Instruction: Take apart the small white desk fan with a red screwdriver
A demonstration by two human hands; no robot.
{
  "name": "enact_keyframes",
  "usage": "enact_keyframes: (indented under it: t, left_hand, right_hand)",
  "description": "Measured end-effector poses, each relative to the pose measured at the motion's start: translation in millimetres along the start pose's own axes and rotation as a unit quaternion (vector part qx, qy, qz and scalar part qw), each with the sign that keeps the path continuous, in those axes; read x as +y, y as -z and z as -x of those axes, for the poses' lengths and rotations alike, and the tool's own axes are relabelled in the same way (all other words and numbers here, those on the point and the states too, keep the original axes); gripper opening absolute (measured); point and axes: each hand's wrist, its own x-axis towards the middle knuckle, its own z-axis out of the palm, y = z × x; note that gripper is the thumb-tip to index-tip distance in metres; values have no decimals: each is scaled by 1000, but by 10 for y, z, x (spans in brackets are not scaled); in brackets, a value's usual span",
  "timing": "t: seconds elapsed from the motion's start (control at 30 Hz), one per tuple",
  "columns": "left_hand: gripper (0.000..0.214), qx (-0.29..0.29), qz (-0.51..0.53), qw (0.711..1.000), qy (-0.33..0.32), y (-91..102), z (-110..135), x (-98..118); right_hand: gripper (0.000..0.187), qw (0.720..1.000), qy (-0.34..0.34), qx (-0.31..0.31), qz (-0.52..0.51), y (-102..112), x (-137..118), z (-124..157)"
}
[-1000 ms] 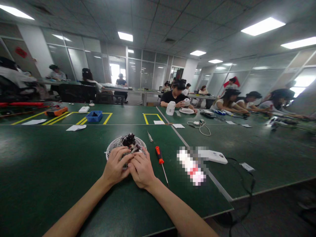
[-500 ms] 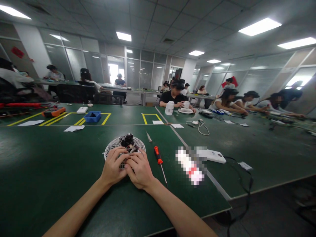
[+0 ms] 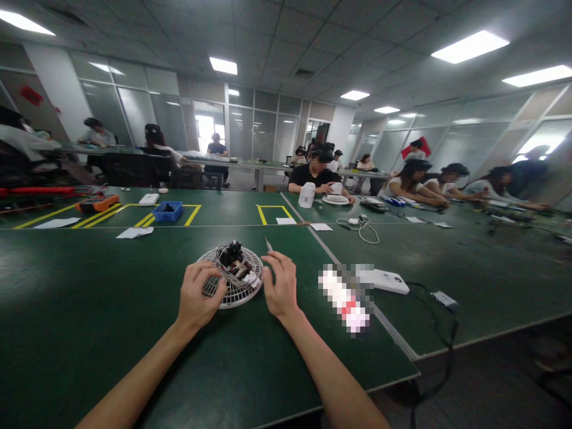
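Observation:
A round white fan grille (image 3: 232, 300) lies on the green table, with a black motor (image 3: 232, 255), loose wires and a white connector piece (image 3: 252, 279) on top of it. My left hand (image 3: 199, 295) is at the grille's left edge, fingers curved and thumb apart over the bars; whether it touches them I cannot tell. To the right of the grille, my right hand (image 3: 280, 287) is half curled with thumb and fingers apart and nothing visible between them. A small screwdriver (image 3: 268, 243) shows just beyond its fingertips. The red-handled screwdriver is hidden behind my right hand and forearm.
Further back are a blue tray (image 3: 168, 211), an orange multimeter (image 3: 97, 204) and paper slips (image 3: 134, 232). On the right lie a white power bank (image 3: 388, 282) with a black cable, and a blurred-out item. A co-worker (image 3: 315, 173) sits opposite beside white parts.
My hands have moved apart from the middle of the grille, left hand to its left edge, right hand off to the right. The wires and white connector are uncovered; the red-handled screwdriver is now hidden.

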Motion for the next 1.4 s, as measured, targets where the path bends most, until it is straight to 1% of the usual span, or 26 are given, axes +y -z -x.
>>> enact_keyframes:
  t: [0.07, 0.1, 0.13, 0.2, 0.27, 0.33, 0.4, 0.47, 0.57, 0.67, 0.77, 0.83, 0.9, 1.0, 1.07, 1.23, 1.4]
  left_hand:
    - [4, -3, 1, 1000, 6, -4, 7, -2]
    - [3, -6, 3, 1000, 7, -4, 10, -1]
    - [2, -10, 5, 1000, 8, -4, 11, 2]
    - [2, -17, 9, 1000, 9, 1, 11, 8]
    - [4, -22, 13, 1000, 9, 8, 8, 13]
    - [7, -23, 16, 1000, 9, 14, 4, 16]
    - [8, -23, 20, 999, 10, 16, 0, 19]
    - [7, -20, 20, 1000, 13, 12, -1, 24]
    - [4, -15, 17, 1000, 16, 1, 0, 34]
    - [3, -13, 20, 1000, 19, -6, -3, 45]
    - [5, -12, 27, 999, 19, -4, -13, 54]
    - [6, -10, 29, 999, 17, 0, -21, 59]
    - [6, -10, 27, 1000, 13, 3, -26, 63]
    - [7, -13, 26, 1000, 7, 3, -27, 64]
    - [10, -12, 26, 1000, 5, -1, -26, 61]
    - [11, -11, 23, 1000, 6, -11, -17, 52]
    - [7, -19, 29, 999, 20, -21, 1, 47]
  right_hand:
    - [31, 994, -98, -12, 54, 51, 110, -68]
    - [34, 985, -143, -32, 88, 73, 158, -93]
    - [38, 974, -179, -64, 121, 91, 199, -112]
    - [47, 949, -227, -135, 169, 117, 264, -127]
    - [55, 927, -251, -200, 194, 126, 308, -123]
    - [61, 912, -260, -243, 202, 124, 338, -114]
    - [63, 905, -268, -260, 204, 122, 359, -114]
    - [63, 902, -280, -261, 200, 128, 375, -121]
    - [64, 905, -291, -249, 186, 155, 404, -133]
    - [67, 919, -299, -213, 144, 183, 458, -142]
    - [65, 932, -322, -164, 33, 191, 533, -163]
    - [63, 933, -333, -125, -54, 184, 572, -188]
    - [65, 922, -348, -94, -138, 176, 582, -217]
    - [72, 892, -367, -70, -255, 181, 531, -257]
    - [72, 875, -369, -50, -310, 198, 473, -276]
    - [57, 848, -380, 1, -370, 229, 366, -307]
    - [55, 815, -408, 42, -410, 212, 330, -333]
